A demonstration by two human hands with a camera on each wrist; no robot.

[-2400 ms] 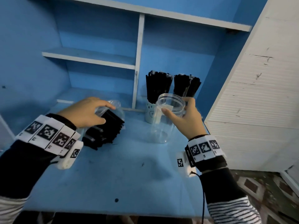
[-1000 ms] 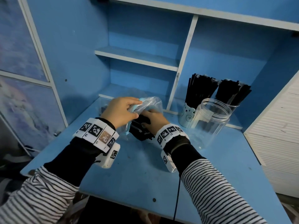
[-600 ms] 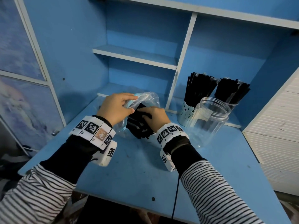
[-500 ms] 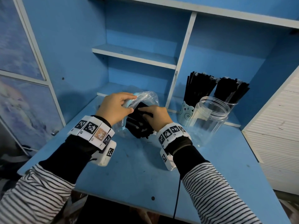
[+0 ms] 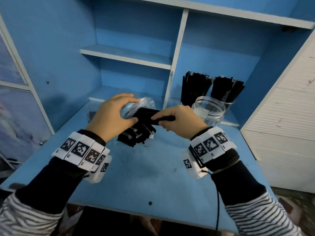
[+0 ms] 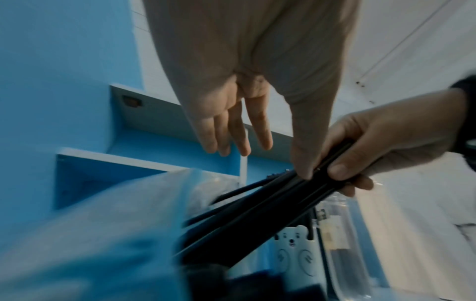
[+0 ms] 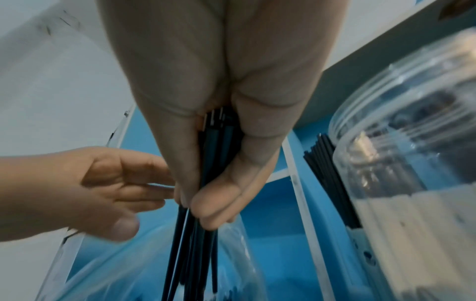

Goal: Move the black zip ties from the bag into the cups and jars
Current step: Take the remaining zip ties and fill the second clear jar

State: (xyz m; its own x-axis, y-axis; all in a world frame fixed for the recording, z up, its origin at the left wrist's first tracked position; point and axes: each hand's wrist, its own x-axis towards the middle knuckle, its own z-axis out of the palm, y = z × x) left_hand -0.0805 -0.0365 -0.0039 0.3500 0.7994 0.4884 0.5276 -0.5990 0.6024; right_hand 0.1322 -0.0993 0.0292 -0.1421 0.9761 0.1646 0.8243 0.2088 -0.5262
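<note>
My right hand (image 5: 158, 121) grips a bundle of black zip ties (image 5: 146, 114) and holds it level above the table, its far end still at the mouth of the clear plastic bag (image 5: 144, 102). My left hand (image 5: 132, 109) arches over the bag mouth with relaxed fingers. In the left wrist view its thumb touches the bundle (image 6: 270, 203) and its fingers hang straight. More ties (image 5: 136, 135) lie in the bag on the table. The right wrist view shows the bundle (image 7: 216, 146) pinched between my right thumb and fingers. An empty clear jar (image 5: 209, 108) stands just right of my right hand.
Behind the jar, a bear-printed cup (image 6: 293, 248) and a second clear jar (image 5: 226, 92) stand full of upright black ties against the back wall. A white shelf divider (image 5: 175, 65) rises behind the bag. A white cabinet (image 5: 281, 108) borders the blue table (image 5: 144, 176) on the right.
My right hand has drawn the bundle of ties up and to the right, out of the bag. My left hand has loosened over the bag mouth.
</note>
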